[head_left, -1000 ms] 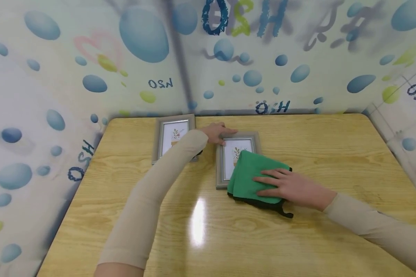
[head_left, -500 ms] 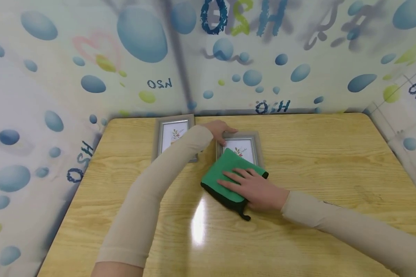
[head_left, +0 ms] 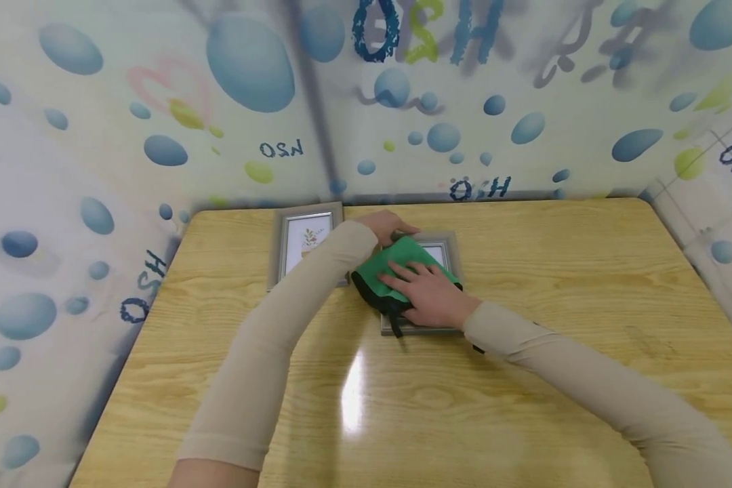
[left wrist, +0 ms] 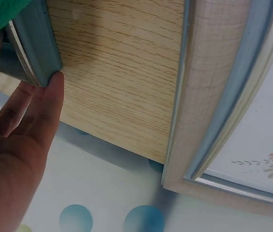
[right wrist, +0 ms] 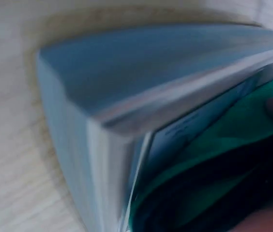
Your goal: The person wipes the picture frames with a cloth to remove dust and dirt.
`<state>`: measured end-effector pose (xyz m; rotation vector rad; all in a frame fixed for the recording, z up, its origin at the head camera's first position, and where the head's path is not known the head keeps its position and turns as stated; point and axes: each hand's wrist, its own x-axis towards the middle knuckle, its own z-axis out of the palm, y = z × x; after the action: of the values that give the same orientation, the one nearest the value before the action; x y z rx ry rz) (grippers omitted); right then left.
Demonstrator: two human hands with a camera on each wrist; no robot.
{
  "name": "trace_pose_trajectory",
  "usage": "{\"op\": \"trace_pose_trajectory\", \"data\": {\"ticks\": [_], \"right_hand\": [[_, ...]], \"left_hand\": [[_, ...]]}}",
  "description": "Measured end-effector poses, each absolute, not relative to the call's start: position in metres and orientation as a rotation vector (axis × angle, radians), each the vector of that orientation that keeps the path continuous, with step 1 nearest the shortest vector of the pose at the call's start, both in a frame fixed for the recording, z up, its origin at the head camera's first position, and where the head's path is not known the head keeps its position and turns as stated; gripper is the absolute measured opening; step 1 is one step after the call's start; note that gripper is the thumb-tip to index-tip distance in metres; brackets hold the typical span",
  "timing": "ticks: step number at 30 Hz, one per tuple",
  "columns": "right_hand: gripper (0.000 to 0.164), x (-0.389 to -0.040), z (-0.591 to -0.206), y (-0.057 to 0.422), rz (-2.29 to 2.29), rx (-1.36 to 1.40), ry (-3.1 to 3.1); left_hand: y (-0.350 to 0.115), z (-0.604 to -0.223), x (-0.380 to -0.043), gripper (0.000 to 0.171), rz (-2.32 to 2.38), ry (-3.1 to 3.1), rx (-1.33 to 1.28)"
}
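The left hand steadies the upper left corner of a grey picture frame lying on the table. In the left wrist view its fingers press the outer edge of that frame, and the thumb lies over the inner side. Fingers spread, the right hand lies flat on a folded green cloth with black edging, pressing it over the picture. The cloth covers most of the picture. The right wrist view, partly blurred, has the cloth inside the frame's raised border.
A matching picture frame with a plant print lies to the left, partly behind the left sleeve. Both frames lie on a wooden table, near its back edge. Behind it stands a wall with blue dots and lettering.
The right hand has slid the green cloth left, then up across the right-hand picture frame, covering its picture. The left hand stays at the frame's corner, its wrist shifted slightly.
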<state>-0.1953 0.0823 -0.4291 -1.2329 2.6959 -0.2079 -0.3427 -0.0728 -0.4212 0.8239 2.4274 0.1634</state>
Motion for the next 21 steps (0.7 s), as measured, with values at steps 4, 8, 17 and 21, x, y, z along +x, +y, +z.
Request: {"op": "trace_pose_trajectory", "data": {"ticks": [4,8,17,21], "right_hand": [[0.066,-0.182,-0.422,0.086,-0.233,-1.338,2.611],[0.062,-0.164,-0.415,0.089,-0.261,-1.467,2.535],[0.074,-0.182,-0.424,0.082,-0.144,-1.289,2.659],[0.074,-0.202,-0.424,0.079,-0.099,-1.223,2.694]], "left_hand": [[-0.071,-0.420,-0.343,0.067,0.092,2.431,0.903],[-0.070,-0.418,-0.343,0.073,0.010,2.433,0.993],[-0.069,-0.423,-0.346,0.067,0.069,2.455,0.897],[-0.068,-0.425,-0.346,0.067,0.143,2.453,0.789]]}}
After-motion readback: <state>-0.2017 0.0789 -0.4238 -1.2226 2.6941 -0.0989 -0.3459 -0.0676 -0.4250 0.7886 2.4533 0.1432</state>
